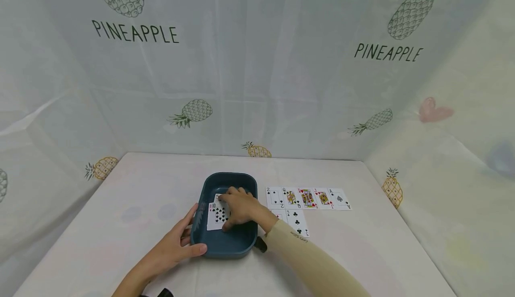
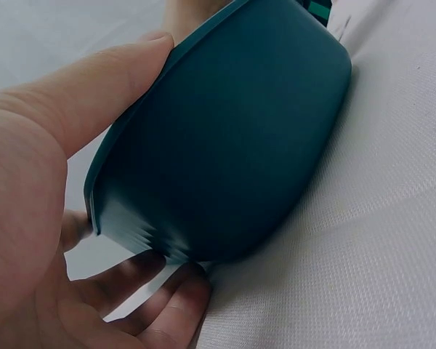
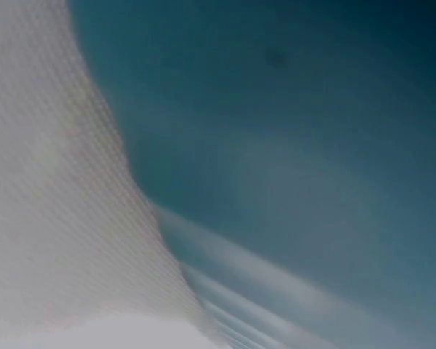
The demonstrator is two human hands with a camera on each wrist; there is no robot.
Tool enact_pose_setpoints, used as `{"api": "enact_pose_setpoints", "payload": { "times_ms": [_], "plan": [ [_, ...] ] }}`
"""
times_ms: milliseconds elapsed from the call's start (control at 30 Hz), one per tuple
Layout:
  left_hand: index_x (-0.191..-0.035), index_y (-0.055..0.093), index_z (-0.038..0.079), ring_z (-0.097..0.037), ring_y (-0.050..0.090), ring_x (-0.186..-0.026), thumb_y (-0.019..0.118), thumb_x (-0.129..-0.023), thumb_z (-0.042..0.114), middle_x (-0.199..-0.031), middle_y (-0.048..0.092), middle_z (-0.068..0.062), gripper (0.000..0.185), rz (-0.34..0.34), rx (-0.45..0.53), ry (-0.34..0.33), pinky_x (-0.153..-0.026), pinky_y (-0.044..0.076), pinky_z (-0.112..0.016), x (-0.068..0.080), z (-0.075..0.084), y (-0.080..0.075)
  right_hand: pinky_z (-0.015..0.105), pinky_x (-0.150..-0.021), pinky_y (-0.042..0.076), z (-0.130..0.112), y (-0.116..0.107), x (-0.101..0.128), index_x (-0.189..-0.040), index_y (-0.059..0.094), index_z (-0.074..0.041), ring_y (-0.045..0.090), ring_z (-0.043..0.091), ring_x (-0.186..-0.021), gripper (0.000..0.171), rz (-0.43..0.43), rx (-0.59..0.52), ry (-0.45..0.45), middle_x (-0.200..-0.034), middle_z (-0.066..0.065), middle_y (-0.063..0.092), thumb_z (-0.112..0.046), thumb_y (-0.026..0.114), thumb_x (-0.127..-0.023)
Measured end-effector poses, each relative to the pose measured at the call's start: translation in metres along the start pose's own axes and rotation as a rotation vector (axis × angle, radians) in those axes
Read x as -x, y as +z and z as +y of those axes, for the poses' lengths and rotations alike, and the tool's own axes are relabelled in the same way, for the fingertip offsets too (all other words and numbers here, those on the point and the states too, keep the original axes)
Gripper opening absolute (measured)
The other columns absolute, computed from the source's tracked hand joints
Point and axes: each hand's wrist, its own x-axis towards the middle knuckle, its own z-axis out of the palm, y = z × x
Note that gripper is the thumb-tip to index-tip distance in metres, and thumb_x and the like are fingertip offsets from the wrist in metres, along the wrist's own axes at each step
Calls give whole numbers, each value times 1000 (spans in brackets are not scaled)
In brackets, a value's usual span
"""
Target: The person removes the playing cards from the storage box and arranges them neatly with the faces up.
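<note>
- So, head view: a dark teal tray is sat on the white tabletop, and it's gripped at its near-left corner by the left hand, thumb along the front wall and fingers over the left rim. The right hand is reached inside, fingers curled down onto a ten of spades lying with another card under it. Whether that card is actually pinched can't be told. A row of cards is laid out just right of the tray, with two more below it.
- Left wrist view: the tray is seen clamped between thumb on top and fingers underneath, so it looks tipped up a bit.
- Right wrist view: mostly blur, just teal tray wall and pale fabric; the hand isn't shown.
- Risk, probably: with the tray tilted, the cards could be slid into a corner or two could get lifted together.
</note>
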Motion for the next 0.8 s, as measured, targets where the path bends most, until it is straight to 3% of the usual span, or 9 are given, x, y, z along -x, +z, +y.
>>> {"api": "enact_pose_setpoints", "payload": {
  "times_ms": [367,600,800],
  "plan": [
    [-173,7,28,-35,48,-145,81,-96,26,-170,23,-24,107,-4,12,-9,-103,55,-25,2,1,1,39,-100,50,2,-5,2,-150,63,-23,49,16,-111,84,-18,-68,-53,-133,1,56,-42,98,-75],
    [-173,6,28,-36,46,-145,79,-98,24,-170,21,-24,105,-22,33,-1,-101,53,-23,2,0,0,29,-96,48,5,-11,8,-151,62,-19,45,13,-111,85,0,-150,-105,-134,1,53,-37,98,-77],
    [-173,7,29,-37,47,-145,80,-97,24,-170,22,-25,105,-15,25,3,-103,54,-26,1,1,0,30,-103,50,13,-23,23,-151,62,-18,46,16,-119,82,52,-224,-160,-137,2,52,-34,97,-78]
  ]
}}
